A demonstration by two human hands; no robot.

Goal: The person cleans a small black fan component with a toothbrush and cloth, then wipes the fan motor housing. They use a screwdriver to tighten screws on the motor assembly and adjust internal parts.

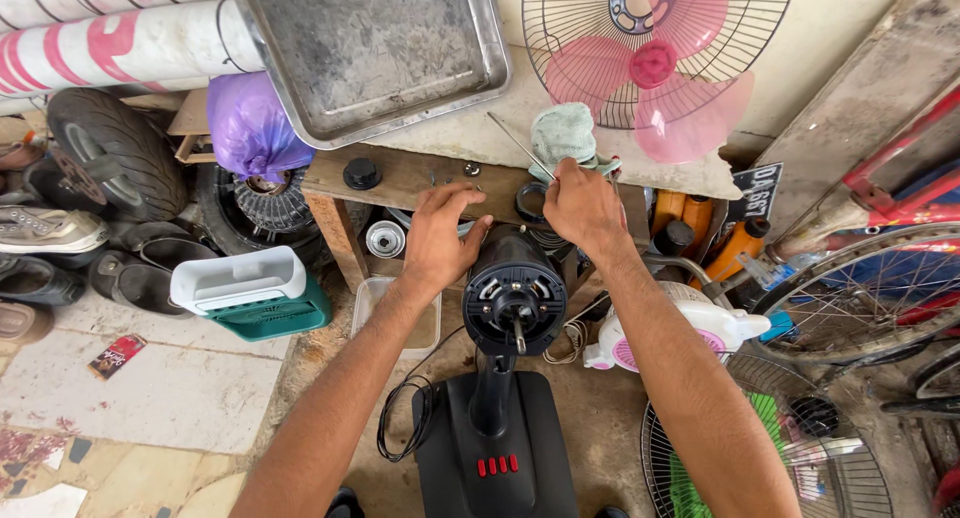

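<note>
A black fan motor [514, 294] on a black stand and base [495, 448] faces me, its shaft sticking out. My left hand [440, 236] rests on the motor's upper left side, fingers spread. My right hand [583, 206] is closed on a thin metal tool [515, 143] and touches a pale green cloth [565, 134] behind the motor. A black cord [403, 428] loops beside the base.
A pink fan blade with wire guard [655, 63] leans on the wall. A metal tray [375, 53], purple bag [250, 126], tyres [105, 148], shoes, a teal and white box [250, 293], a bicycle wheel [870, 298] and another fan guard [770, 448] crowd around.
</note>
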